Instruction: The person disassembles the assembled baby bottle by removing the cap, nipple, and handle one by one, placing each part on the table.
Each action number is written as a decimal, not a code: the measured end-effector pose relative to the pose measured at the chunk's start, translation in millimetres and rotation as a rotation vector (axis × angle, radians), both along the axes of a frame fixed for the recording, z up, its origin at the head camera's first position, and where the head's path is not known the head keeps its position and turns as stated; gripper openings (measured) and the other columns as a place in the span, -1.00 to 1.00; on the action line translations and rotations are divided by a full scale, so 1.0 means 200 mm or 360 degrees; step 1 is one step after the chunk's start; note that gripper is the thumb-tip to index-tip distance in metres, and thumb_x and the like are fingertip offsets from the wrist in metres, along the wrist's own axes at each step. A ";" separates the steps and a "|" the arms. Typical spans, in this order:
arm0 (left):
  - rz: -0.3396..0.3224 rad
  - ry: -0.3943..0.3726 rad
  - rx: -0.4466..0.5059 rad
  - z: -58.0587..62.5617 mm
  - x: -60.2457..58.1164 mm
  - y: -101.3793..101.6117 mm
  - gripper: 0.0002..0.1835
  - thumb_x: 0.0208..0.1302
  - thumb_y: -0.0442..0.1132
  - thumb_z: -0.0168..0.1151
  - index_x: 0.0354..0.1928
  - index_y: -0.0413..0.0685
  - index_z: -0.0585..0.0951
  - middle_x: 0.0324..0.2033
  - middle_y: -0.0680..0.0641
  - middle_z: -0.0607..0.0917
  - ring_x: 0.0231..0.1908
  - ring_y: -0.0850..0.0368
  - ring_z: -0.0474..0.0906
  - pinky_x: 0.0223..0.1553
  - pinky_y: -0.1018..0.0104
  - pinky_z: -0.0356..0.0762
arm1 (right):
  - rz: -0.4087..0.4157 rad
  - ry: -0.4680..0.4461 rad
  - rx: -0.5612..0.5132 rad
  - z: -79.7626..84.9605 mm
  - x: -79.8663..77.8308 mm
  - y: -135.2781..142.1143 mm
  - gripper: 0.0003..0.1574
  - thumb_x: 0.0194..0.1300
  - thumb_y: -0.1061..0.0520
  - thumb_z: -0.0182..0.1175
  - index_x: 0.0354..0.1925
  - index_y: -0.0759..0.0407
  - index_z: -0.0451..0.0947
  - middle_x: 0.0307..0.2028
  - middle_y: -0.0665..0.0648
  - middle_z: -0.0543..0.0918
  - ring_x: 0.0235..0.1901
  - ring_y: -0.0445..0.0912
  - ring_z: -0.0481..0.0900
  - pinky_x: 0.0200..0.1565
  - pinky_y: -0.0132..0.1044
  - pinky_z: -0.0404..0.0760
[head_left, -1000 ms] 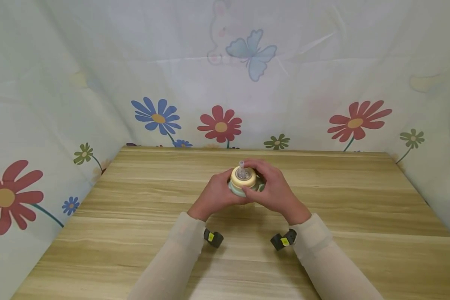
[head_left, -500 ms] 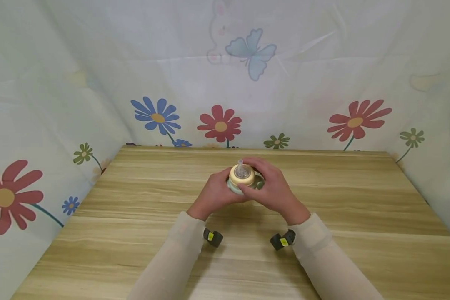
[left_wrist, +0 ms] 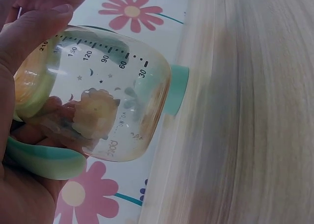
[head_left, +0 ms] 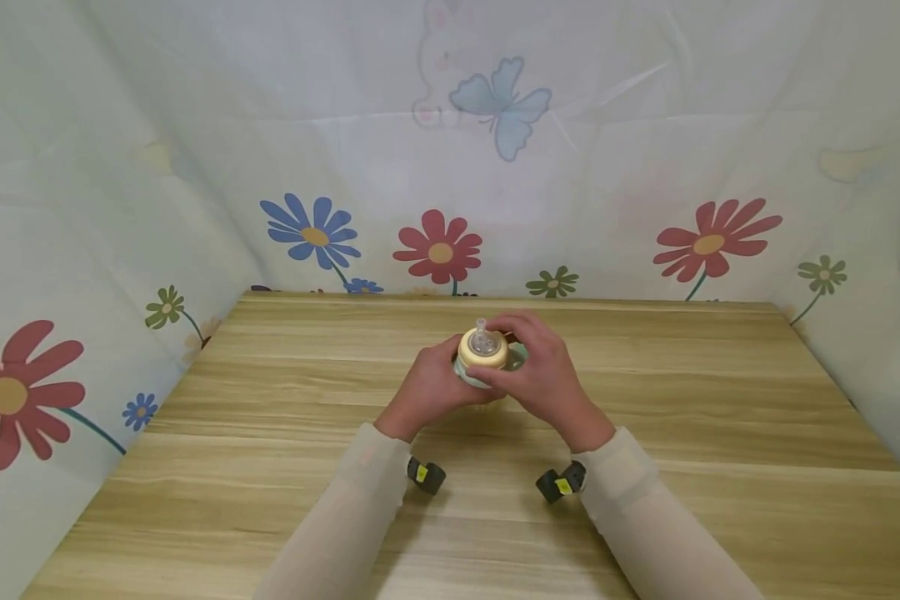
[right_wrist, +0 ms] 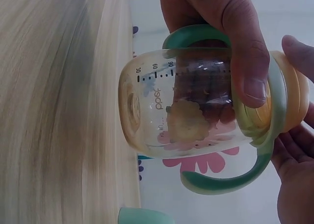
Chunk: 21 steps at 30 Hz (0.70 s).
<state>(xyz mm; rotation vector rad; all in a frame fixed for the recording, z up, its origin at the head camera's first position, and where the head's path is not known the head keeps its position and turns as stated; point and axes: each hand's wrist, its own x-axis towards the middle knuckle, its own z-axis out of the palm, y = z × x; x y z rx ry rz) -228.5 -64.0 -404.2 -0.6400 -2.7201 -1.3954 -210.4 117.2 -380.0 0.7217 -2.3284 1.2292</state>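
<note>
A baby bottle [head_left: 483,348] with a clear straw spout [head_left: 482,327], a yellow collar and mint-green handles is held upright between both hands over the table. My left hand [head_left: 429,382] grips it below the collar [right_wrist: 294,94], its thumb across the bottle's shoulder in the right wrist view. My right hand [head_left: 543,367] holds the yellow collar between thumb and fingers. The clear, amber-tinted body [left_wrist: 105,91] carries measuring marks and a printed animal. A curved handle [right_wrist: 228,182] sticks out at one side. Hands cover part of the collar.
A mint-green piece [left_wrist: 177,90], perhaps a cap, stands on the wood-grain table [head_left: 270,417] close to the bottle. White cloth with printed flowers [head_left: 438,252] hangs behind the table and along both sides.
My right hand has shifted slightly left, its thumb sliding left along the collar and its fingers lifting a little. The left hand keeps its grip; the bottle has barely moved.
</note>
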 end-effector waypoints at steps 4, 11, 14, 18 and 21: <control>-0.0012 0.0014 -0.0001 -0.01 0.00 0.00 -0.23 -0.16 0.13 0.57 0.17 0.15 0.52 -0.01 0.13 0.68 -0.08 0.22 0.62 -0.08 0.25 0.63 | 0.0005 -0.0042 -0.0017 0.00 0.00 0.00 -0.30 -0.06 -0.09 0.54 0.04 0.08 0.55 0.06 0.02 0.55 0.02 -0.12 0.56 0.07 -0.12 0.61; -0.0029 -0.0013 0.0017 -0.01 0.00 0.00 -0.21 -0.17 0.16 0.57 0.17 0.15 0.51 -0.01 0.13 0.66 -0.09 0.21 0.61 -0.08 0.26 0.63 | 0.0044 -0.0101 -0.0030 0.01 0.00 0.01 -0.34 -0.02 -0.05 0.52 0.04 0.09 0.55 0.08 0.03 0.55 0.07 -0.09 0.54 0.11 -0.09 0.59; -0.0035 -0.0033 0.0040 0.00 0.00 0.00 -0.22 -0.17 0.16 0.56 0.16 0.15 0.50 -0.01 0.14 0.66 -0.09 0.21 0.60 -0.07 0.27 0.63 | 0.0073 -0.0104 -0.0022 0.01 0.00 0.01 -0.37 0.00 -0.03 0.51 0.03 0.10 0.54 0.09 0.04 0.54 0.09 -0.08 0.53 0.13 -0.09 0.59; -0.0038 -0.0058 0.0058 0.00 0.00 -0.01 -0.22 -0.17 0.17 0.56 0.16 0.18 0.50 0.00 0.16 0.65 -0.08 0.22 0.60 -0.05 0.26 0.62 | 0.0113 -0.0108 -0.0012 0.01 0.00 0.01 -0.40 0.03 0.00 0.49 0.03 0.10 0.53 0.09 0.02 0.54 0.10 -0.08 0.53 0.15 -0.11 0.57; -0.0041 -0.0068 0.0059 0.00 0.00 -0.01 -0.22 -0.16 0.18 0.56 0.17 0.20 0.50 0.00 0.17 0.65 -0.06 0.22 0.59 -0.03 0.25 0.62 | 0.0132 -0.0113 -0.0006 0.01 0.00 0.01 -0.41 0.05 0.01 0.47 0.04 0.11 0.53 0.10 0.03 0.54 0.11 -0.08 0.53 0.16 -0.10 0.56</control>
